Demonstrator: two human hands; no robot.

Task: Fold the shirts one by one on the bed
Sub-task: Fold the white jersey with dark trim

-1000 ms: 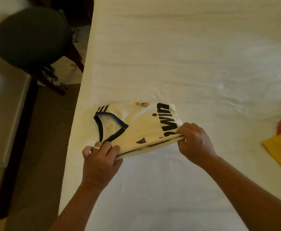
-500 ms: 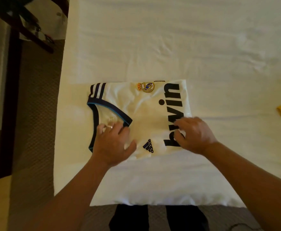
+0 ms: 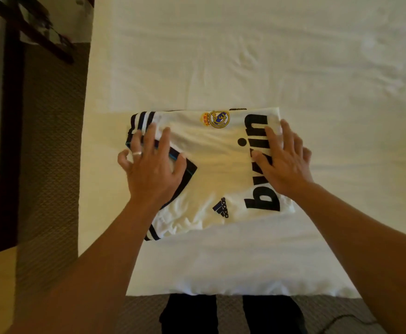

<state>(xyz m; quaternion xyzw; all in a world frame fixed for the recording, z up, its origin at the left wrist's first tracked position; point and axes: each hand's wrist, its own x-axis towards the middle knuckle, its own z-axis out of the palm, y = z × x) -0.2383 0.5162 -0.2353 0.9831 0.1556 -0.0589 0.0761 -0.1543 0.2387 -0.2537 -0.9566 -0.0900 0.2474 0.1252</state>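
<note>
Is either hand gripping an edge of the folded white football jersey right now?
No, the left hand and right hand both lie flat with fingers spread on top of the folded white football jersey.

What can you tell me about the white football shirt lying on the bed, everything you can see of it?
The white football shirt lies folded into a flat rectangle near the left edge of the white-sheeted bed, front up. It looks like thin, smooth fabric. It shows a dark V-neck collar with blue trim, dark shoulder stripes, a round gold crest, a small dark logo and large black lettering. The left hand presses flat on the collar, and the right hand presses flat on the lettering.
</note>
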